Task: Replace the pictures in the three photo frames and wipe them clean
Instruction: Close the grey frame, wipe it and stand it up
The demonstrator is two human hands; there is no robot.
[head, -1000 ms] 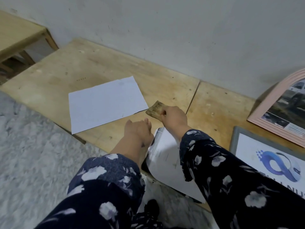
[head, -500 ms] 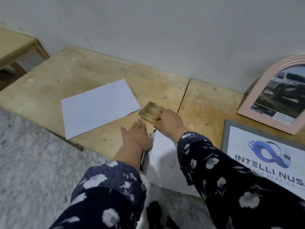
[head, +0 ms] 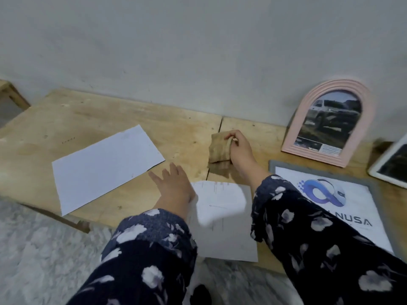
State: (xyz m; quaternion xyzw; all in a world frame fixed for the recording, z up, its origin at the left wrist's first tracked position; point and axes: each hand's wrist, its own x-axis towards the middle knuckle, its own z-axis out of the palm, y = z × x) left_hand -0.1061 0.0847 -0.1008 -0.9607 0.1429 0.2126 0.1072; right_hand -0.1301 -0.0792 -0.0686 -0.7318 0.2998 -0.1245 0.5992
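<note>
The grey frame lies flat at my three o'clock, long axis running toward me, touching my right sleeve, so my right hand is nearer; it grips the brown cloth at twelve. My left hand rests open, fingers spread, beside the white sheet.

Low plywood table against grey wall; pale shaggy rug below.

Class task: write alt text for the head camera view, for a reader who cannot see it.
A person's right hand holds a brown cloth above a low wooden table, left hand open beside a white sheet. A pink arched photo frame leans against the wall; a grey frame lies flat.
</note>
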